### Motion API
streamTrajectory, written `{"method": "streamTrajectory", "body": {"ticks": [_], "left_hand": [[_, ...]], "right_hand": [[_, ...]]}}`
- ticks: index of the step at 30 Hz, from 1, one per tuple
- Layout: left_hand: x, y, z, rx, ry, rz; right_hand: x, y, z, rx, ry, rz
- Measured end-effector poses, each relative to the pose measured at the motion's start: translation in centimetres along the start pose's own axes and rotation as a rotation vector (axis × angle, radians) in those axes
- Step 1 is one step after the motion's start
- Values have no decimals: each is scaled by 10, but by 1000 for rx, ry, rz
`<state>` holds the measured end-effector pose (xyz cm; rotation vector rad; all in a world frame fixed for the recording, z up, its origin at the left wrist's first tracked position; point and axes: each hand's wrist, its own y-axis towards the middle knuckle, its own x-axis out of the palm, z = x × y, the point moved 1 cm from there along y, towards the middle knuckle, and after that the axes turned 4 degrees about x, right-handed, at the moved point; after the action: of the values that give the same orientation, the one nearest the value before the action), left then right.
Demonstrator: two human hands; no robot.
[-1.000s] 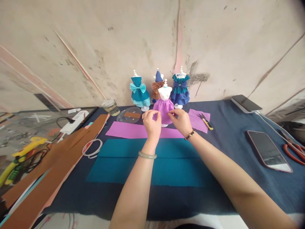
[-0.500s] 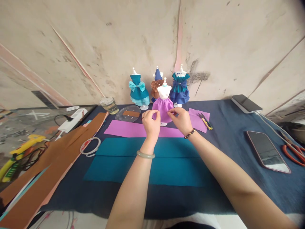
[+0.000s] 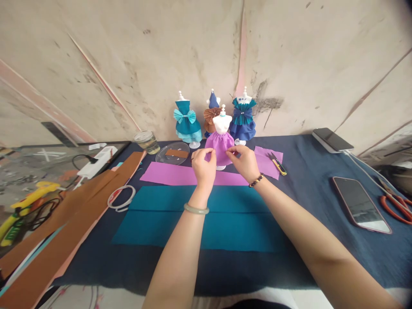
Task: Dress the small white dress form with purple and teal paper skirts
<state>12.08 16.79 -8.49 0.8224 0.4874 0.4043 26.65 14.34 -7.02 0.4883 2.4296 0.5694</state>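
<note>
- On the navy-cloth-covered bench [image 3: 299, 180]: white miniature mannequin [image 3: 222, 124], upright, wearing gathered purple fabric skirt [image 3: 220, 145].
- Left of mannequin: left hand [image 3: 205, 167], fingertips pinching skirt.
- Right of mannequin: right hand [image 3: 245, 163], likewise pinching.
- Before mannequin: flat purple fabric strip [image 3: 169, 173].

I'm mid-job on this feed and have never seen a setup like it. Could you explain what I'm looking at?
There's no machine here, just one person's bare hands. Every picture comes from a camera on that person's head, looking forward and down.

The left hand and right hand appear to pinch a purple skirt on a small white mannequin. Behind it stand three dressed mannequins.

On the dark cloth, nearer the camera, lie a purple strip and teal pieces. Brown strips are at the left; snips and a phone are at the right.
</note>
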Motion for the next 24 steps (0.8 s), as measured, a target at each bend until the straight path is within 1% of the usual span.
{"method": "streamTrajectory", "body": {"ticks": [9, 24], "left_hand": [[-1, 0, 1, -23, 18, -32], [0, -1, 2, 1, -1, -29]], "right_hand": [[-1, -1, -1, 9, -2, -8], [-1, -1, 2, -20, 13, -3]]}}
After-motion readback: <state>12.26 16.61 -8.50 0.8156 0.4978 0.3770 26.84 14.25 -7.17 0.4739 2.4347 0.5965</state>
